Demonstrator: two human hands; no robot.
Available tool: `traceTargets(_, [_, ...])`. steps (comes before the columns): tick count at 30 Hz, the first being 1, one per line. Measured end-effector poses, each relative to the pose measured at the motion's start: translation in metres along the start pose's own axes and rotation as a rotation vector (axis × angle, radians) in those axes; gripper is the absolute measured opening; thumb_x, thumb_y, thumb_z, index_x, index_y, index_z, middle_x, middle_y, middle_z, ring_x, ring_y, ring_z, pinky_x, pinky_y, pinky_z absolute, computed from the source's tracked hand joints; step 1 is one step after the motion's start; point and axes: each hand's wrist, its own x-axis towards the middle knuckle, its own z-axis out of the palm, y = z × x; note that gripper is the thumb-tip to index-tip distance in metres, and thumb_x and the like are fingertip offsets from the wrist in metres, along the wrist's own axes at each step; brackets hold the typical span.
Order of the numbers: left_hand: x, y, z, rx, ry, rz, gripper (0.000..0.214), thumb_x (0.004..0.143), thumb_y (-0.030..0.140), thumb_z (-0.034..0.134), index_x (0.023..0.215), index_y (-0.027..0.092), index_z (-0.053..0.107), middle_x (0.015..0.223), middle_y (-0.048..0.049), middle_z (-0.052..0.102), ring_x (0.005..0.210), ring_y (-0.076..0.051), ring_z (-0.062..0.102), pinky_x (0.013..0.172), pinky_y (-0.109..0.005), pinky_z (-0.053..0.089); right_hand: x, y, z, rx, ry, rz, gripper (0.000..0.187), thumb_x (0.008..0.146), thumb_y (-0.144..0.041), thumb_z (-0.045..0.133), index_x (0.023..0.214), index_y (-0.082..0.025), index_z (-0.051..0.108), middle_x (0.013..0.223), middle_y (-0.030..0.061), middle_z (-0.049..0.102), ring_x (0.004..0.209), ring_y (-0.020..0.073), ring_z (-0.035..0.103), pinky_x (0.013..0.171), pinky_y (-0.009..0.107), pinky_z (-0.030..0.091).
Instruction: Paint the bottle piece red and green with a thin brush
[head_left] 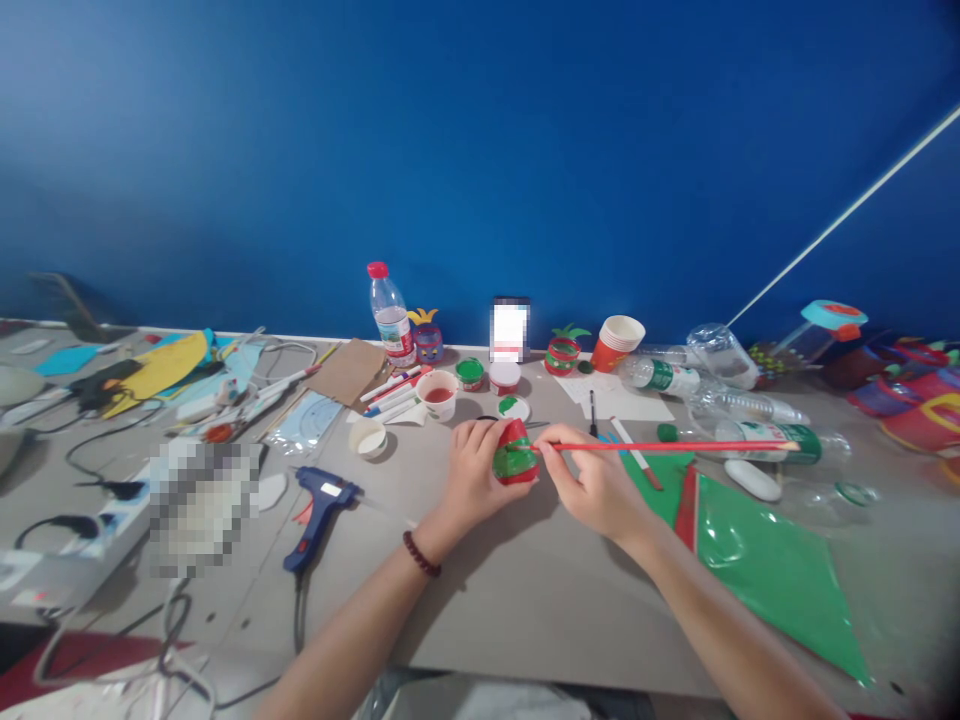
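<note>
Forearms [352,622] foremost | left hand [474,468] — holding red-green object [516,460] | right hand [592,487] — red brush [675,446]

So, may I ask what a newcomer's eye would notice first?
Probably the blue wall across the upper half, then the red-and-green painted piece in the left fingers near the centre. The long red brush in the right fingers and the glossy green sheet at lower right follow.
</note>
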Motion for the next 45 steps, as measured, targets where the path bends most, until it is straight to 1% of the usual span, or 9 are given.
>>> traceTargets(8, [0.0, -0.003, -0.001, -0.013, -0.013, -0.051, 0.073, 0.066, 0.044, 0.084, 0.126, 0.019, 0.051, 0.109, -0.009, 0.061, 0.099, -0.028, 0.052, 0.089, -0.042, 0.045, 0.0, -0.001, -0.008, 0.06, 0.117, -0.044, 0.016, 0.098, -0.018, 0.045, 0.087, -0.021, 0.056, 0.082, 0.0028, 0.067, 0.078, 0.0167, 0.066, 0.072, 0.025, 0.05])
traceTargets(13, [0.0, -0.001, -0.001, -0.033, -0.028, -0.057, 0.072, 0.066, 0.045, 0.083, 0.126, 0.02, 0.052, 0.109, -0.0089, 0.061, 0.099, -0.028, 0.052, 0.088, -0.042, 0.046, 0.0, 0.001, -0.006, 0.044, 0.089, -0.036, 0.017, 0.098, -0.018, 0.044, 0.087, -0.022, 0.056, 0.081, 0.0025, 0.066, 0.075, 0.0166, 0.065, 0.07, 0.026, 0.049])
traceTargets(20, [-0.001, 0.001, 0.0, -0.011, -0.005, -0.067, 0.07, 0.068, 0.047, 0.082, 0.126, 0.019, 0.054, 0.107, -0.0095, 0.062, 0.099, -0.028, 0.052, 0.09, -0.043, 0.044, -0.005, -0.004, 0.002, -0.081, 0.049, -0.094, 0.012, 0.097, -0.016, 0.044, 0.094, -0.021, 0.054, 0.086, 0.0042, 0.064, 0.08, 0.0186, 0.062, 0.074, 0.03, 0.048])
traceTargets(25, [-0.001, 0.003, -0.001, -0.013, -0.022, -0.105, 0.07, 0.067, 0.047, 0.082, 0.126, 0.02, 0.054, 0.106, -0.0091, 0.062, 0.098, -0.029, 0.053, 0.088, -0.044, 0.044, -0.005, -0.011, 0.0, -0.126, 0.005, -0.042, 0.012, 0.099, -0.018, 0.043, 0.101, -0.022, 0.054, 0.093, 0.0056, 0.065, 0.083, 0.019, 0.064, 0.073, 0.031, 0.049])
traceTargets(28, [0.001, 0.004, -0.004, -0.091, -0.037, -0.143, 0.07, 0.067, 0.045, 0.082, 0.126, 0.021, 0.052, 0.11, -0.0088, 0.061, 0.1, -0.028, 0.054, 0.09, -0.044, 0.045, 0.001, -0.012, -0.008, -0.067, 0.05, -0.025, 0.012, 0.1, -0.021, 0.045, 0.102, -0.022, 0.057, 0.095, 0.005, 0.067, 0.085, 0.0187, 0.066, 0.074, 0.03, 0.05])
traceTargets(32, [0.002, 0.006, -0.007, -0.301, -0.069, -0.264, 0.068, 0.071, 0.039, 0.08, 0.127, 0.023, 0.046, 0.12, -0.009, 0.056, 0.109, -0.027, 0.055, 0.095, -0.043, 0.046, 0.009, -0.006, -0.021, 0.087, 0.197, 0.009, 0.015, 0.1, -0.025, 0.049, 0.101, -0.023, 0.064, 0.094, 0.0041, 0.07, 0.086, 0.0181, 0.067, 0.077, 0.03, 0.053])
traceTargets(35, [0.002, 0.006, -0.008, -0.403, -0.06, -0.324, 0.068, 0.072, 0.034, 0.078, 0.129, 0.022, 0.041, 0.124, -0.0094, 0.053, 0.111, -0.026, 0.056, 0.096, -0.042, 0.047, 0.009, 0.004, -0.022, 0.21, 0.265, 0.048, 0.017, 0.1, -0.028, 0.05, 0.103, -0.023, 0.066, 0.093, 0.0045, 0.071, 0.086, 0.0179, 0.067, 0.077, 0.031, 0.055])
traceTargets(38, [0.002, 0.006, -0.007, -0.454, -0.071, -0.325, 0.071, 0.072, 0.031, 0.077, 0.131, 0.023, 0.039, 0.126, -0.0098, 0.051, 0.112, -0.026, 0.055, 0.096, -0.041, 0.047, 0.002, 0.013, -0.018, 0.31, 0.248, 0.098, 0.018, 0.099, -0.031, 0.051, 0.104, -0.023, 0.067, 0.092, 0.005, 0.071, 0.084, 0.0177, 0.067, 0.075, 0.03, 0.056])
traceTargets(45, [-0.002, 0.004, -0.004, -0.479, -0.123, -0.319, 0.071, 0.072, 0.024, 0.075, 0.133, 0.025, 0.038, 0.129, -0.0095, 0.052, 0.116, -0.027, 0.055, 0.1, -0.044, 0.047, -0.019, 0.027, -0.015, 0.506, 0.233, 0.181, 0.016, 0.096, -0.036, 0.059, 0.093, -0.022, 0.065, 0.081, 0.0027, 0.069, 0.069, 0.0143, 0.066, 0.067, 0.028, 0.056])
